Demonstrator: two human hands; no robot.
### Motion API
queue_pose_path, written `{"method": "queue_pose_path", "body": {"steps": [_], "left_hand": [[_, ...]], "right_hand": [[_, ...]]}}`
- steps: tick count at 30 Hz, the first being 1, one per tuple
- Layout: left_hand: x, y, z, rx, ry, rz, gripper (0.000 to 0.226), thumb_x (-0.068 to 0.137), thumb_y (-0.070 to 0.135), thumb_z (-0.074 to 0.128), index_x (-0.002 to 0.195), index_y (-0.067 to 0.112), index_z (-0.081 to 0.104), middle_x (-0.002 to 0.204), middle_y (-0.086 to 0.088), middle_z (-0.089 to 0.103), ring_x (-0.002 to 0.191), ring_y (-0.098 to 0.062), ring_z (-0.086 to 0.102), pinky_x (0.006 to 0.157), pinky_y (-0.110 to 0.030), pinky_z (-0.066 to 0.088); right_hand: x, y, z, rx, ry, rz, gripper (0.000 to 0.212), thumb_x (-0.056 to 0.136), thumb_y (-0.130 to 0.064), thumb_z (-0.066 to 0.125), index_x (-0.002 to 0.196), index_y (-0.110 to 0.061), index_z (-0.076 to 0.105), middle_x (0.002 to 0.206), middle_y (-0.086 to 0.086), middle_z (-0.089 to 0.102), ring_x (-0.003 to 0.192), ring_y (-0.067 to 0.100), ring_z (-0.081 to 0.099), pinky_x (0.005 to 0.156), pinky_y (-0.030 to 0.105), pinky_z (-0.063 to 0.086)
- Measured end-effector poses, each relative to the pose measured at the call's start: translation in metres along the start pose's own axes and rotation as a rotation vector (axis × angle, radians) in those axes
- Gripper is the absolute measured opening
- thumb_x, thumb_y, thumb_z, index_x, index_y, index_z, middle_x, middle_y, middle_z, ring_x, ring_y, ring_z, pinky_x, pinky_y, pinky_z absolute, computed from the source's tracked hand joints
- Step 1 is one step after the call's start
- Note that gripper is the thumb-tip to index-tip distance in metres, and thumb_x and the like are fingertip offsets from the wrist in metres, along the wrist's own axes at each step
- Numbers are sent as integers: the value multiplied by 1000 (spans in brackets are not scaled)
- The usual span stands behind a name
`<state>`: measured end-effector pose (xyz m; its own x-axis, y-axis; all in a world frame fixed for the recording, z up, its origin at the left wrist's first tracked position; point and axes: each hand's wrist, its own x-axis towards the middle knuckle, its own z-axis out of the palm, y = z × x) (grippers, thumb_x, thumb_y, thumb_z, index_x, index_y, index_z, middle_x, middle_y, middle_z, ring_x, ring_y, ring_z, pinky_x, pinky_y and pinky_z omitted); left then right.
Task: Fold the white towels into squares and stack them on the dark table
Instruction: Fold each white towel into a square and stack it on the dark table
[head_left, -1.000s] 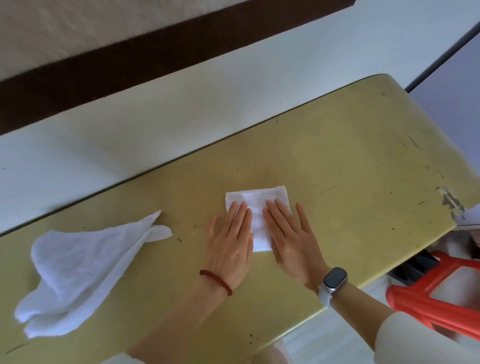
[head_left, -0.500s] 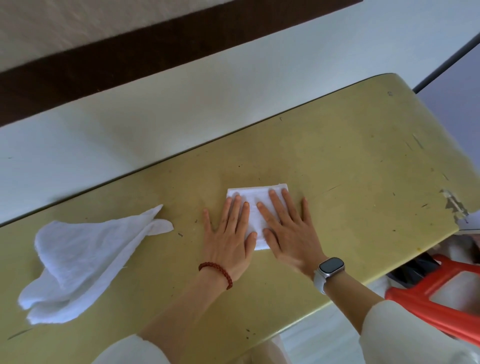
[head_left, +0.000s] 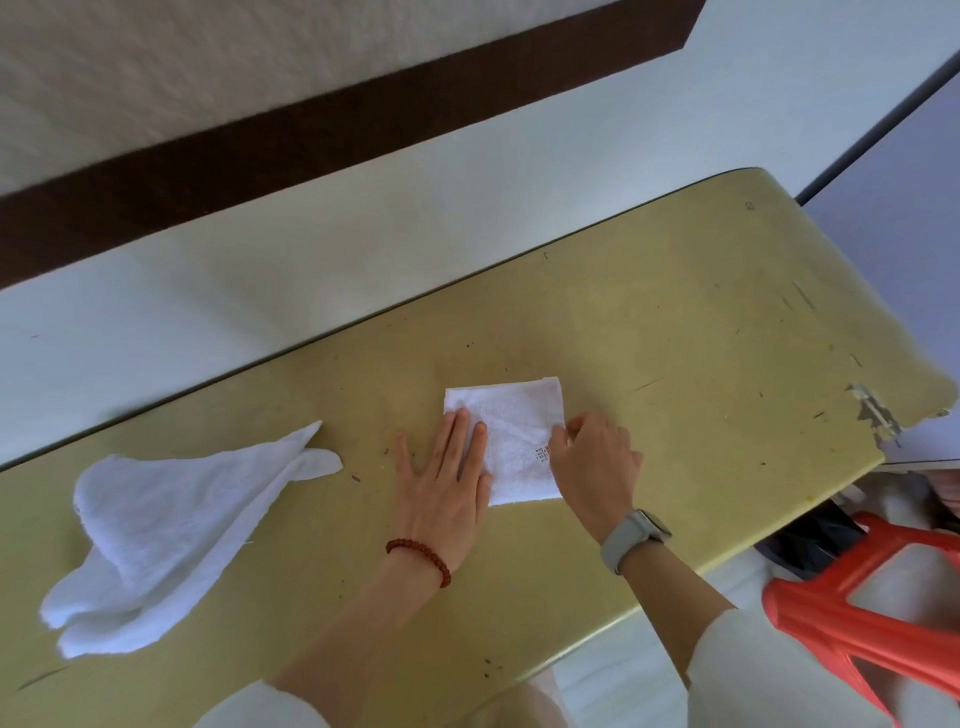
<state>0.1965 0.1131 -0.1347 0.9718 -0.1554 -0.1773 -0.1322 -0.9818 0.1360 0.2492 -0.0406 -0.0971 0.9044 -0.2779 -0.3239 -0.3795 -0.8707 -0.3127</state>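
Note:
A small white towel folded into a square (head_left: 514, 431) lies flat near the middle of the olive-yellow table (head_left: 675, 322). My left hand (head_left: 447, 483) lies flat with straight fingers, its fingertips pressing the square's left edge. My right hand (head_left: 595, 460) has curled fingers that pinch the square's right edge beside a small red mark. A second white towel (head_left: 171, 525) lies loose and crumpled at the table's left end, apart from both hands.
An orange plastic stool (head_left: 862, 618) stands off the table's near right corner. The table's right edge has a chipped patch (head_left: 872, 410). A white wall with a dark brown band (head_left: 311, 140) runs behind the table.
My right hand has slid off the top of the folded square to its right edge and curled its fingers on it. My left hand has shifted slightly left.

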Motion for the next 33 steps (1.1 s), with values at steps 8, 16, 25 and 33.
{"method": "queue_pose_path", "body": {"steps": [8, 16, 25, 33], "left_hand": [[-2, 3, 0, 8, 3, -25, 55, 99, 34, -1, 140, 8, 25, 147, -10, 35, 136, -20, 31, 103, -61, 14], [1, 4, -4, -43, 67, -55, 51, 93, 33, 22, 130, 9, 49, 140, -7, 46, 131, -17, 31, 98, -61, 33], [18, -10, -65, -1397, -153, -295, 49, 74, 17, 68, 118, 18, 47, 113, 10, 54, 111, -11, 51, 75, -14, 48], [-16, 10, -94, -1702, 40, -538, 17, 88, 9, 57, 103, 12, 63, 101, 0, 67, 94, -14, 63, 84, -27, 51]], "right_hand": [[-6, -18, -13, 198, -118, 51, 19, 89, -24, 46, 103, -13, 54, 107, 1, 56, 100, 21, 51, 90, 38, 34], [-15, -25, -24, 604, -150, -11, 16, 85, -10, 52, 73, 0, 56, 64, 6, 50, 60, 19, 43, 55, 26, 34], [-36, -32, -85, 497, -77, -673, 17, 86, -11, 52, 96, -12, 66, 83, -16, 51, 72, 10, 53, 66, 19, 42], [-30, -11, -85, 681, -109, -376, 16, 90, -7, 52, 99, -20, 58, 90, -1, 60, 74, 6, 54, 60, 4, 39]]}}
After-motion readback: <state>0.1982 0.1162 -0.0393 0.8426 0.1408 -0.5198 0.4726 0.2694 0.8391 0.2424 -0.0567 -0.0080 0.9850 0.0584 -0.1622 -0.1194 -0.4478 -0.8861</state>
